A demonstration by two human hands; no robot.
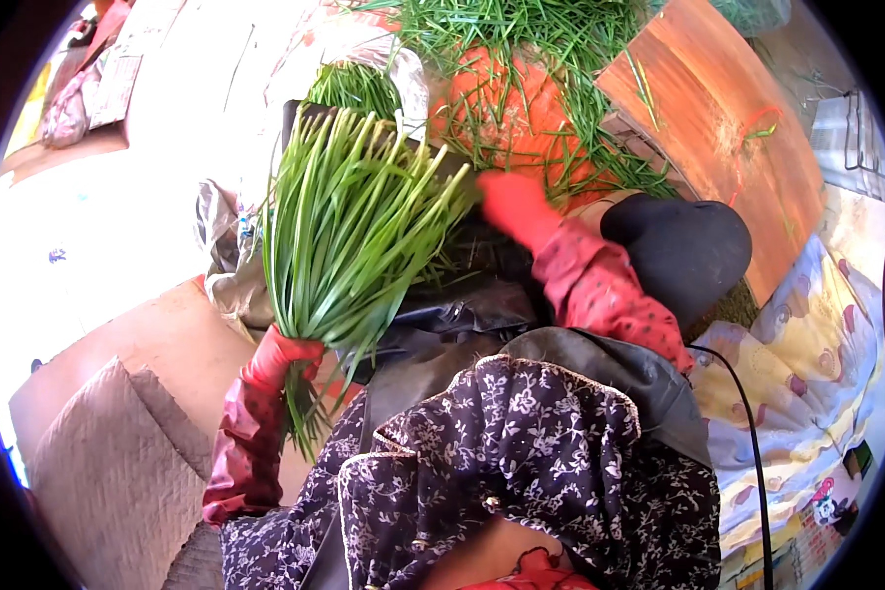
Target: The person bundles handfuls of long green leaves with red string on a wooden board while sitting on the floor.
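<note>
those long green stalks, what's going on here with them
A person in red gloves and a dark floral apron is sorting long thin green stalks. The left hand grips a thick upright bunch of green stalks near its lower end. The right hand reaches forward to a loose pile of green stalks lying over an orange sheet. A brown wooden board sits to the right.

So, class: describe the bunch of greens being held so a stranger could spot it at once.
Start at the orange mound strewn with loose green stalks. Lower left of it, the red-gloved left hand grips a bunch of green stalks. Unlike the scattered ones, it stands upright, fanned, gathered at its base.
</note>
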